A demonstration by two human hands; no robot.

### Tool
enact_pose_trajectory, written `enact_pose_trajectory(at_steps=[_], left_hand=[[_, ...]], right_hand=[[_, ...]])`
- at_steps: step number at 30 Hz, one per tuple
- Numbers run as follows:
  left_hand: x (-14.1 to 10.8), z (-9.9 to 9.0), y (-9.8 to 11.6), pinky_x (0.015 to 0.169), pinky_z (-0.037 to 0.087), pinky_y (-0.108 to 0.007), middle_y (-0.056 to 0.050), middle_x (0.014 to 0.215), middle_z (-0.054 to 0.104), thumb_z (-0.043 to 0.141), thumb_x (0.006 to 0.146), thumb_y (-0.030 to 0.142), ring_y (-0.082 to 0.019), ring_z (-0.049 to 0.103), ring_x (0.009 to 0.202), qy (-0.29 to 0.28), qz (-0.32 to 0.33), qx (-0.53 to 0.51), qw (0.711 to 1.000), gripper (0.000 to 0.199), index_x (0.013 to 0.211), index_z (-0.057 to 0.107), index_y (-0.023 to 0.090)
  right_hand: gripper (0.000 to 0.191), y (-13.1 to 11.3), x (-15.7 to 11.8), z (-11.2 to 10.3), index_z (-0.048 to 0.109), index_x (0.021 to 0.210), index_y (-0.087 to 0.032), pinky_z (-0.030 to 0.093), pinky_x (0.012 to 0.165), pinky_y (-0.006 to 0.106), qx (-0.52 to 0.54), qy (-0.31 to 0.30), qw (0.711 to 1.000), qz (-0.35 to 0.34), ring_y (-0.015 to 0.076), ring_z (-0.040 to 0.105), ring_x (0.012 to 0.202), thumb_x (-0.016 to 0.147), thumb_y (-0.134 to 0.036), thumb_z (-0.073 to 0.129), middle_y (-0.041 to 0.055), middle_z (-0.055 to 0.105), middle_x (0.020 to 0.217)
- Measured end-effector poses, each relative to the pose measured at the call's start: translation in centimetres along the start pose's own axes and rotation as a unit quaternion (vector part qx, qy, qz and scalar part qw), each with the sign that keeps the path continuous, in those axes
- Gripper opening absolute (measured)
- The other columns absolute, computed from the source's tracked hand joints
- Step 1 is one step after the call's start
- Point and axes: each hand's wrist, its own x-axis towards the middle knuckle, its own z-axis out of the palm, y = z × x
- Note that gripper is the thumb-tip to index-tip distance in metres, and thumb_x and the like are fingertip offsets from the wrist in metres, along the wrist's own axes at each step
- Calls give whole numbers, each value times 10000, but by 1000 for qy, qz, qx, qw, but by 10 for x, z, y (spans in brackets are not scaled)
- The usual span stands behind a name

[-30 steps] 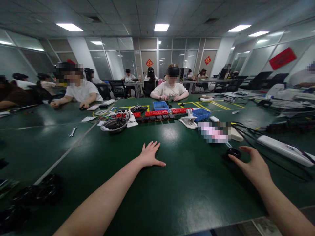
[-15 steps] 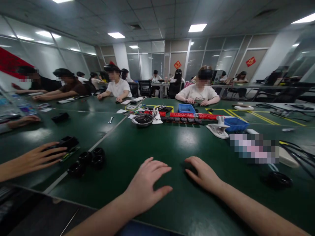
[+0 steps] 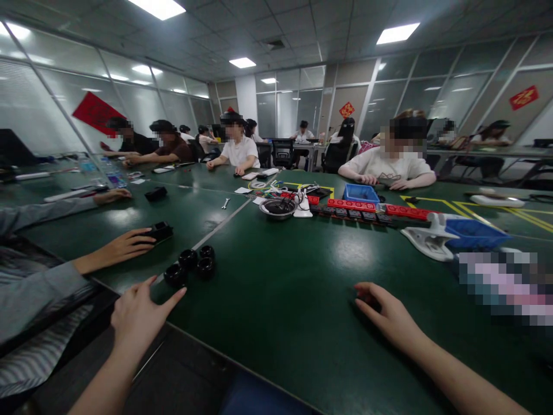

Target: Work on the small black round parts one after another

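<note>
My left hand [image 3: 140,314] hovers near the table's front edge, thumb and fingers spread apart with nothing between them. Just beyond it, several glossy black round cup-like pieces [image 3: 188,259] sit together on the green table [image 3: 285,311]. My right hand [image 3: 384,311] rests on the tabletop at right of centre, fingers loosely curved and a gap between thumb and forefinger; no object shows in it. To its upper right lies a white clamp-like piece [image 3: 430,242].
At left, a co-worker's hand [image 3: 123,249] touches a black box-shaped item [image 3: 161,231]. Farther back are a metal bowl [image 3: 276,211], red power strips [image 3: 351,205], blue trays [image 3: 361,192] and a small wrench [image 3: 225,203]. Several people sit around the tables.
My left hand has moved left from the middle of the table to beside the black round pieces. The view has turned left. My right hand keeps its pose.
</note>
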Motion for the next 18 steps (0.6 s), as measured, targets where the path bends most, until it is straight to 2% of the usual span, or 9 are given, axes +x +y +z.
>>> enact_pose_trajectory(at_steps=[6, 13, 18], left_hand=[[17, 6, 1, 775, 371, -411, -119, 1073, 505, 322, 679, 662, -320, 447, 997, -63, 24, 3, 998, 652, 1019, 534, 147], [21, 13, 0, 788, 354, -421, -99, 1073, 525, 339, 704, 624, -309, 452, 1001, -62, 27, -13, 998, 587, 984, 548, 153], [10, 16, -14, 816, 348, -412, -99, 1038, 536, 434, 650, 611, -309, 449, 1005, -59, 42, -65, 995, 562, 956, 548, 154]], right_hand=[[272, 1, -1, -1, 502, 963, -177, 455, 733, 326, 15, -13, 1000, -9, 188, 539, 815, 751, -338, 449, 65, 563, 904], [263, 4, 2, -2, 509, 952, -181, 454, 740, 340, 25, -20, 999, -10, 195, 538, 826, 749, -336, 451, 66, 565, 905], [251, 3, 0, -4, 516, 941, -184, 451, 747, 338, 31, -27, 999, -12, 195, 536, 833, 748, -333, 454, 65, 563, 910]])
